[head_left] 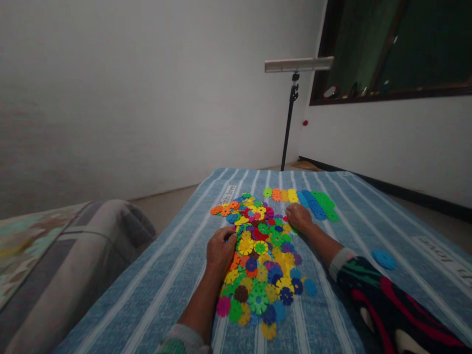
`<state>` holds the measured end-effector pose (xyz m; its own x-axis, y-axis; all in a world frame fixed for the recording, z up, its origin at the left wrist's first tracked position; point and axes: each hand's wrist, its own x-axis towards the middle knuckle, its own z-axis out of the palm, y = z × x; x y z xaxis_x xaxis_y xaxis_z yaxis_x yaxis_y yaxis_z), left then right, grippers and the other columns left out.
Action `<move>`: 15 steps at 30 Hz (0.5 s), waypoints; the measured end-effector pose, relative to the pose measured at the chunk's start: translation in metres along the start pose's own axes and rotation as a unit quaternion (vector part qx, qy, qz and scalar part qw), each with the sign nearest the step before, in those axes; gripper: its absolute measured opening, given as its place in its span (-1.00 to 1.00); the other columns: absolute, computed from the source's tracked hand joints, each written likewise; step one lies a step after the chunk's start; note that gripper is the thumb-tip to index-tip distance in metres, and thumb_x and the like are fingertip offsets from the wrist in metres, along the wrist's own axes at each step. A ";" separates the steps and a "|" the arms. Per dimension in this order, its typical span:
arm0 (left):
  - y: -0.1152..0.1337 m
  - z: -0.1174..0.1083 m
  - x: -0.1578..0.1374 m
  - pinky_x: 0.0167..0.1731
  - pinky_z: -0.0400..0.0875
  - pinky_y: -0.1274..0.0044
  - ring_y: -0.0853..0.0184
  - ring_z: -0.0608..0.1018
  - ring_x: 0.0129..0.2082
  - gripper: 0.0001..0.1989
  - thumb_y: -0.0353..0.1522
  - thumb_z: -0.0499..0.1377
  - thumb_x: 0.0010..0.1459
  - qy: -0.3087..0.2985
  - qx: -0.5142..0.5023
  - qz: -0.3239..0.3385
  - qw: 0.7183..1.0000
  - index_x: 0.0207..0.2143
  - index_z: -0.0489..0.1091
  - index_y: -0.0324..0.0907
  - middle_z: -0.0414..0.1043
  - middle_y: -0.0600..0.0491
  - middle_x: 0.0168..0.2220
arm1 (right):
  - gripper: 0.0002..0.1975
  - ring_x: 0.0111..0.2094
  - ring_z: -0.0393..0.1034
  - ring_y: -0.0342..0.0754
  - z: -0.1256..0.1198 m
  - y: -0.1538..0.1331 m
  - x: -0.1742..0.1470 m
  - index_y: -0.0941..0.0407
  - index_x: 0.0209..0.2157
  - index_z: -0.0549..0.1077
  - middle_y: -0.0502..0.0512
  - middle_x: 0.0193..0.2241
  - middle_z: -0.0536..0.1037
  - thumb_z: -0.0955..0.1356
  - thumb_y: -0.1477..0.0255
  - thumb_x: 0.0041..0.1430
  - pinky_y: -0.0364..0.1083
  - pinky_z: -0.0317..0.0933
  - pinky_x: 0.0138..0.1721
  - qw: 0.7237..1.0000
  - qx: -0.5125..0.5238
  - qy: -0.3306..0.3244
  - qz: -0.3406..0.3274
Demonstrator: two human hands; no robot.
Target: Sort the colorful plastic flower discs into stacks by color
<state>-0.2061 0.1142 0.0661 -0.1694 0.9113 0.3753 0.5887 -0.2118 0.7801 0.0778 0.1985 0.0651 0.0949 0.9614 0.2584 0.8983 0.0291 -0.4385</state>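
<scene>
A heap of flower-shaped plastic discs (260, 247) in many colours spreads over the striped cloth in front of me. My left hand (221, 250) rests at the heap's left edge, thumb and fingers bent together against the discs. Whatever lies between those fingertips is hidden. On the heap's far right side is my right hand (298, 217), its fingers curled downward and closed. A small red disc (285, 219) shows beside its fingertips; what it grips cannot be made out. Beyond it, discs lie in overlapping rows by colour, among them orange (276, 195), yellow (292, 195), blue (313, 204) and green (325, 205).
Light blue discs (384, 258) lie apart, right of my right forearm. The blue-and-white striped cloth (155, 300) covers the table. A grey draped cover (106, 246) stands at left. Behind the table rise a black stand (288, 125) with a light panel (298, 64) and white walls.
</scene>
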 end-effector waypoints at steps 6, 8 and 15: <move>0.003 0.001 0.001 -0.05 0.42 0.40 0.21 0.59 -0.17 -0.80 -0.29 0.13 -0.01 -0.004 0.001 -0.002 1.000 -0.40 0.54 -0.11 0.61 0.03 -0.24 | -0.73 -0.32 0.47 -0.02 -0.017 0.015 -0.002 0.17 -0.48 0.56 0.12 -0.45 0.58 0.26 0.43 0.16 -0.11 0.27 -0.28 0.992 0.121 0.041 0.017; 0.003 0.001 0.002 -0.05 0.42 0.39 0.20 0.59 -0.18 -0.81 -0.29 0.13 -0.02 -0.001 0.002 0.000 1.000 -0.42 0.53 -0.11 0.61 0.03 -0.25 | -0.76 -0.41 0.46 -0.04 -0.023 0.019 -0.010 0.16 -0.47 0.55 0.10 -0.49 0.57 0.31 0.34 0.13 -0.11 0.29 -0.34 0.982 0.179 0.052 0.033; 0.001 -0.001 0.006 -0.01 0.42 0.38 0.19 0.58 -0.16 -0.81 -0.26 0.14 -0.02 -0.006 0.011 0.010 1.000 -0.41 0.54 -0.07 0.62 0.06 -0.23 | -0.70 -0.57 0.38 -0.09 -0.051 0.031 -0.056 0.15 -0.55 0.47 0.08 -0.62 0.52 0.49 0.20 -0.15 -0.11 0.29 -0.49 0.873 0.469 -0.011 0.133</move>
<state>-0.2070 0.1193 0.0694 -0.1484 0.9112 0.3843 0.6086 -0.2221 0.7617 0.1225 0.1315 0.0805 0.2298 0.9729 0.0278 0.0986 0.0052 -0.9951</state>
